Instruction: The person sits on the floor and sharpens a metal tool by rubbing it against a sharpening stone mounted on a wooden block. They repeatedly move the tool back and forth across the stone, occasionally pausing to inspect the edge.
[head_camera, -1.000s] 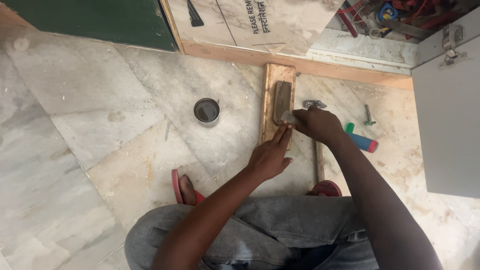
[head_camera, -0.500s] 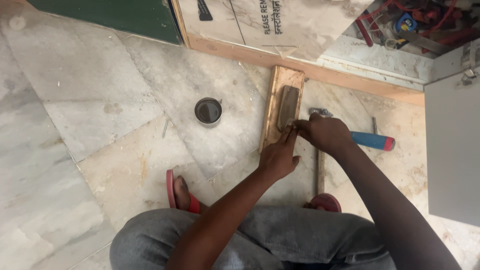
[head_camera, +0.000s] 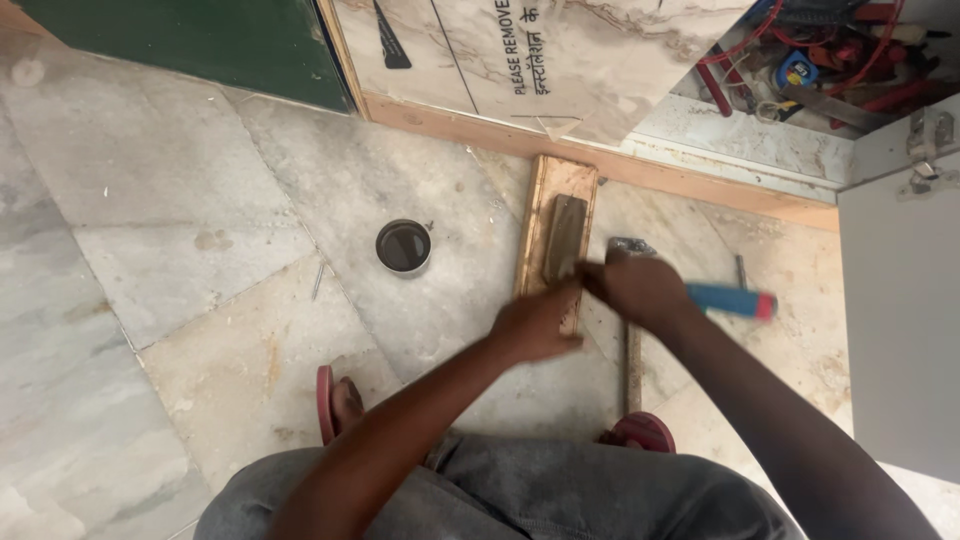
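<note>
Both hands, left hand (head_camera: 535, 322) and right hand (head_camera: 635, 288), pressed on the narrow wooden board (head_camera: 556, 232); I couldn't tell their grip through blur; the hammer (head_camera: 630, 330) lay untouched just beside them

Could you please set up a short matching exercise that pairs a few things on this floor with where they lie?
Things:
1. wooden board
2. round tin
3. blue-handled tool
4. hammer

Places:
A. on the floor to the right of the right hand
B. apart on the marble, left of the board
C. under both hands, left hand at its near end
D. handle running toward the person's right sandal

Pairs: 1-C, 2-B, 3-A, 4-D
</note>
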